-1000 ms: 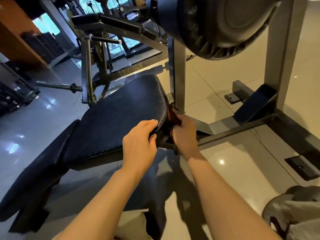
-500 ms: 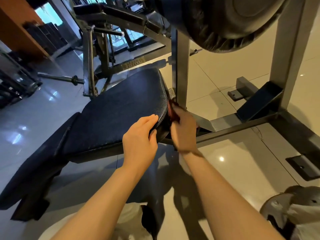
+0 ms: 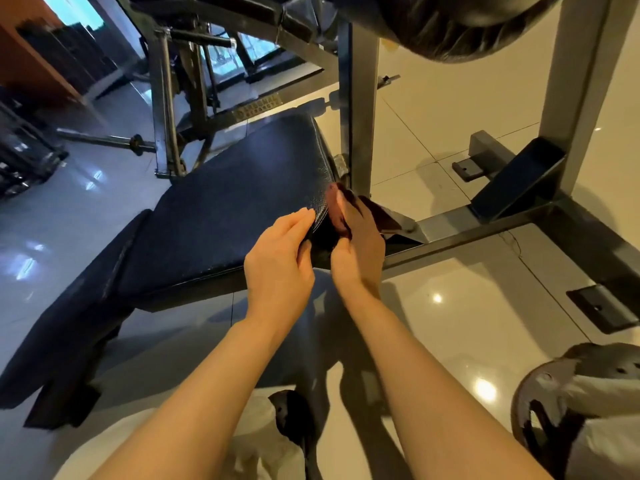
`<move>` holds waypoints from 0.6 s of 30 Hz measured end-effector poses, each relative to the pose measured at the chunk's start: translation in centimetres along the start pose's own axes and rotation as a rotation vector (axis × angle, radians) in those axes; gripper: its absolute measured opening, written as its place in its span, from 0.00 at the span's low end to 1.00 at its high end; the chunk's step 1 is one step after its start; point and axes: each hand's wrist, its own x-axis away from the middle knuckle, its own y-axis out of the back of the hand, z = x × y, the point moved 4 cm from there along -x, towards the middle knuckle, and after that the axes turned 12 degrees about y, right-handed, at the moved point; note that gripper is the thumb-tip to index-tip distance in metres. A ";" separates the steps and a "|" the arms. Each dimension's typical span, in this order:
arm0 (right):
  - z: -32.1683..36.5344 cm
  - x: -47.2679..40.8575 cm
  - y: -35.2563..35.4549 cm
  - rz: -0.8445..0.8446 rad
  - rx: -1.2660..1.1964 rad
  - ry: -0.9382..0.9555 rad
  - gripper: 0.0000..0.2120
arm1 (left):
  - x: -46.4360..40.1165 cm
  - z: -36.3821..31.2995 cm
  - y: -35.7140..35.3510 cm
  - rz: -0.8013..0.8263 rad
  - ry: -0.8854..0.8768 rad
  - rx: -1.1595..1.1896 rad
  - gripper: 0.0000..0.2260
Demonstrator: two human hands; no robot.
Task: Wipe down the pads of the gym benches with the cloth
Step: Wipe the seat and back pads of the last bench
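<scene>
At the right-hand edge of the dark bench pad (image 3: pixel 221 209), I have both hands working close together. My left hand (image 3: pixel 280 261) rests on the pad's corner, fingers straight and flat, holding nothing. My right hand (image 3: pixel 358 244) has its grip closed around a dark red cloth (image 3: pixel 337 209), pressing it against the pad's side edge, just beside a grey steel upright (image 3: pixel 358 109).

I judge the wiping to be partway: I am on the edge of this pad, and the lower seat pad (image 3: pixel 69 327) lies apart from the cloth. Nothing shows which surfaces are already clean.

Most of the cloth is hidden behind my right hand, and my fingertips there are out of sight. A weight plate (image 3: pixel 450 26) is cut off at the top.
</scene>
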 end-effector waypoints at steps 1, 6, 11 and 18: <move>-0.1 0.1 0.0 0.009 0.003 0.000 0.20 | 0.1 0.1 0.0 0.002 -0.003 -0.004 0.19; -0.4 3.2 0.5 0.043 0.017 0.107 0.14 | 0.2 0.3 0.1 0.027 -0.017 0.014 0.20; -1.6 3.8 0.6 0.111 0.100 0.175 0.22 | 0.4 0.5 0.1 0.056 -0.002 0.045 0.21; 1.1 3.4 0.3 0.027 0.081 0.299 0.27 | 0.6 0.7 0.3 0.106 -0.021 0.095 0.22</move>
